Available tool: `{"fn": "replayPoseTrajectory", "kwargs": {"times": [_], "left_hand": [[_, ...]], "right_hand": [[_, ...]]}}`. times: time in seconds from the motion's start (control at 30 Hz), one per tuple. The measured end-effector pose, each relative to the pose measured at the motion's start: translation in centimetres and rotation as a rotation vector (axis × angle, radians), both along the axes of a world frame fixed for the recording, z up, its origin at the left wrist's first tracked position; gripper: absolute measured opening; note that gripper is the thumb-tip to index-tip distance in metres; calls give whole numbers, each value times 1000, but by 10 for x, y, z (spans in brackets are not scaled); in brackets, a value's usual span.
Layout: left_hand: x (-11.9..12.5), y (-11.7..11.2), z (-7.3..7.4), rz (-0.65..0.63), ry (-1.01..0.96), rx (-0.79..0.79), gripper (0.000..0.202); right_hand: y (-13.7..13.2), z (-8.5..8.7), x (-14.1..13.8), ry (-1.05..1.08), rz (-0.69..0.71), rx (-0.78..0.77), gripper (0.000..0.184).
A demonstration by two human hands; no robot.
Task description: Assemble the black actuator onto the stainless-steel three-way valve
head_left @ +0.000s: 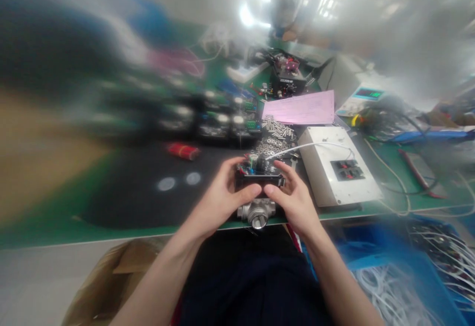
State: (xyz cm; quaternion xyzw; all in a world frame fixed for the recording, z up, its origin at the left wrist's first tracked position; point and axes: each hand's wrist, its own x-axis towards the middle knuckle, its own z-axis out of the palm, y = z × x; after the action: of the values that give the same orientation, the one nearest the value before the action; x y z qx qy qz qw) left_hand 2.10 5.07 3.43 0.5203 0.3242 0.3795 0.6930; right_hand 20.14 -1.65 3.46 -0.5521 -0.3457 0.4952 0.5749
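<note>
Both my hands grip a black actuator housing (pixel 256 180) with bare circuitry and wires showing on top. My left hand (pixel 226 195) closes on its left side, thumb along the front. On the opposite side my right hand (pixel 291 195) does the same, and the two thumb tips nearly meet. Directly below the housing sits a metal valve body (pixel 257 213) with a round port facing me, at the table's front edge. A white cable (pixel 311 144) runs from the housing toward a white box (pixel 336 167) with black and red terminals on its top.
Loose metal screws (pixel 276 128) and washers (pixel 272 147) lie behind the housing, with a pink sheet (pixel 299 108) beyond. Left are two pale discs (pixel 166 183) and a red bundle (pixel 183 151) on a black mat (pixel 122 187). Blurred units stand further back. Blue bins (pixel 419 276) hold cables at lower right.
</note>
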Motion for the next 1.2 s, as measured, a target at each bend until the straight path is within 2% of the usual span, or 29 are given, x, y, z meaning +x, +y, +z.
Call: {"fn": "replayPoseTrajectory", "kwargs": {"times": [0.13, 0.2, 0.3, 0.4, 0.63, 0.9, 1.07, 1.2], "left_hand": [[-12, -26, 1, 192, 135, 17, 72], [-17, -43, 1, 305, 222, 44, 59], [-19, -65, 1, 367, 401, 261, 24], [-13, -74, 3, 355, 529, 450, 9], [-4, -71, 6, 407, 520, 421, 9], [-9, -60, -8, 357, 350, 213, 15], [-12, -57, -15, 339, 335, 250, 6], [-13, -55, -13, 303, 414, 283, 6]], "right_hand": [[-3, -6, 1, 16, -22, 2, 84], [-5, -9, 2, 6, 1, -7, 88], [-7, -13, 3, -50, 34, 3, 90], [-7, -15, 4, -86, 2, 30, 86], [-5, -13, 2, -32, -35, 52, 80], [-5, -14, 3, -38, -34, 67, 76], [-5, -13, 1, 4, -39, 69, 74], [-5, -13, 0, 59, -38, 57, 73]]}}
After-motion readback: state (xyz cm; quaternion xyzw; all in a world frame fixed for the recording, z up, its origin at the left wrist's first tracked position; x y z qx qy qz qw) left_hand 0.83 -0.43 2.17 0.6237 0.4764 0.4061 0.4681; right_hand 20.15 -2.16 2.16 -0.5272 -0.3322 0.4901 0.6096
